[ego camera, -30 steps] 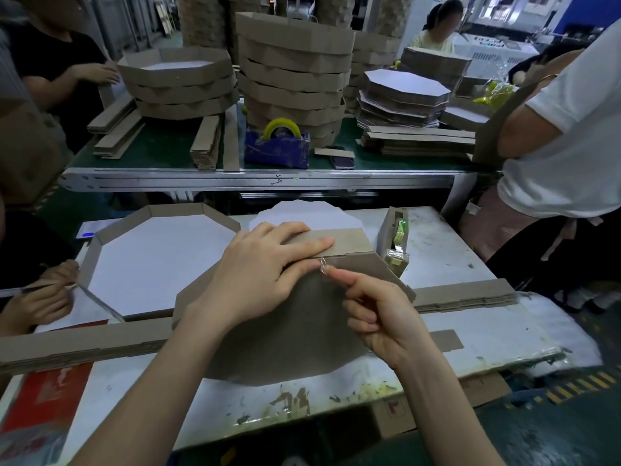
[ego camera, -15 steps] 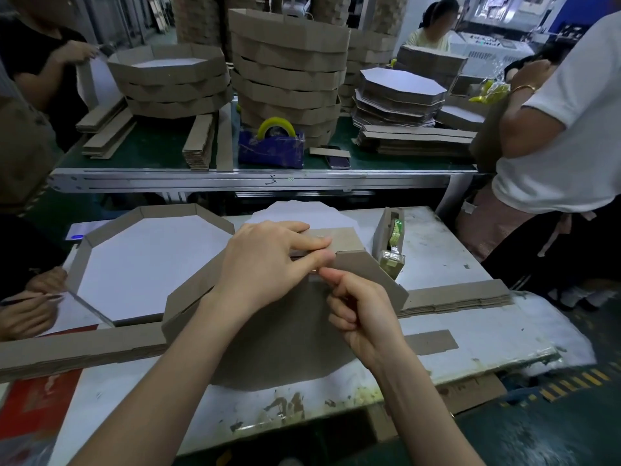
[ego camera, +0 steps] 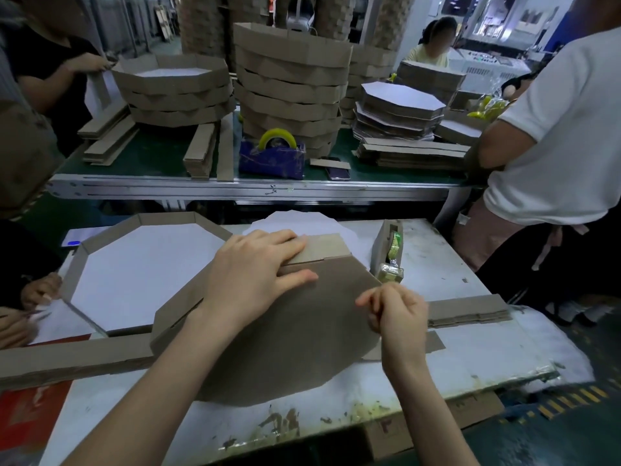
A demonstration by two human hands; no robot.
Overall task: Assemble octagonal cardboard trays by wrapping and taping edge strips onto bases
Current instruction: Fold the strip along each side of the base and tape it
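Note:
A brown octagonal tray (ego camera: 289, 334) lies upside down in the middle of the white table. Its edge strip (ego camera: 324, 245) is folded up along the far side. My left hand (ego camera: 255, 274) presses flat on that far edge, fingers straight over the strip and thumb on the base. To the right, my right hand (ego camera: 396, 311) hovers over the tray's right corner with its fingers curled; nothing shows in them. A cardboard tape dispenser (ego camera: 389, 253) stands just beyond the right hand.
A finished tray (ego camera: 208, 226) with a white inside lies at the left. Loose strips lie at the right (ego camera: 470, 311) and front left (ego camera: 67, 359). Another person's hands (ego camera: 33, 297) work at the left edge. Behind, a conveyor (ego camera: 235, 188) carries tray stacks (ego camera: 289, 79). A person in white (ego camera: 554, 129) stands right.
My right hand has let go of the seam on the far strip and drawn back to the right, fingers curled. My left hand has flattened over the strip.

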